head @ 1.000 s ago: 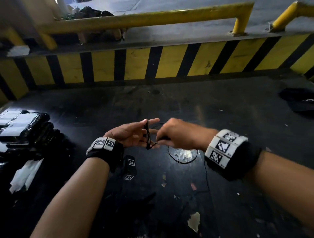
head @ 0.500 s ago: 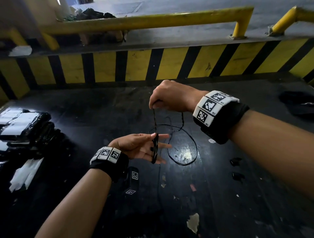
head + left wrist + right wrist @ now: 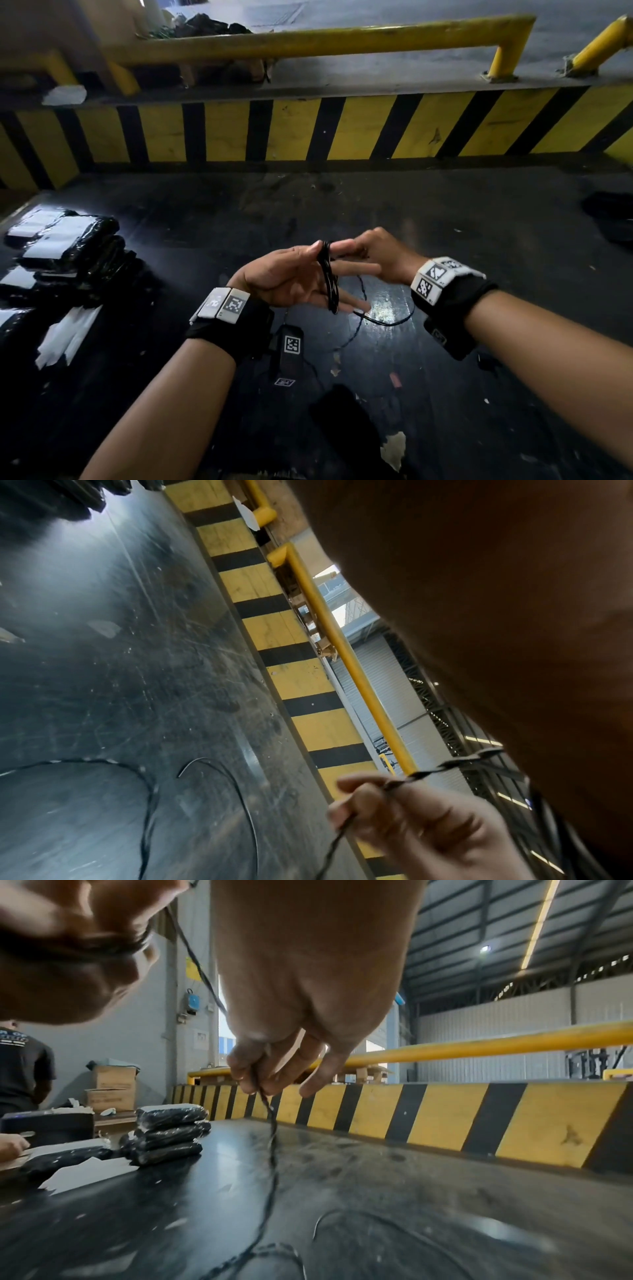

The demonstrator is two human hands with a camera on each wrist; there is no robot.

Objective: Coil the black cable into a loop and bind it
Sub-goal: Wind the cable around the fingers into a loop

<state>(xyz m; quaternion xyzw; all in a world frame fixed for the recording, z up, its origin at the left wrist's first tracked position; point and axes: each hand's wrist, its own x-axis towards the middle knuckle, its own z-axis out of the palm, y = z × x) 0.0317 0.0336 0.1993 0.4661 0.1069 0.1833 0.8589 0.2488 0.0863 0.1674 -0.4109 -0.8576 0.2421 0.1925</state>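
The thin black cable [image 3: 328, 277] is wound in several turns round the straight fingers of my left hand [image 3: 301, 277], which lies palm up over the dark table [image 3: 479, 222]. My right hand [image 3: 371, 253] is right beside those fingertips and pinches the cable at the top of the coil. In the right wrist view the right fingers [image 3: 255, 1069] pinch the cable [image 3: 272, 1137], which drops to the table. The loose tail [image 3: 387, 322] curves on the table under the hands. The left wrist view shows the pinching right hand [image 3: 411, 818] and the tail [image 3: 147, 791].
Stacked black wrapped packs [image 3: 65, 246] and white paper strips [image 3: 65, 335] lie at the left. A yellow-and-black striped barrier [image 3: 308, 130] with a yellow rail [image 3: 308, 44] runs along the far side. A dark item [image 3: 609, 219] sits at the right edge. A person in a dark shirt [image 3: 24, 1064] stands at the left.
My right hand, lifted high above the left half a second ago with the cable drawn up, has come down to the left fingertips. The coil on the left fingers looks thicker.
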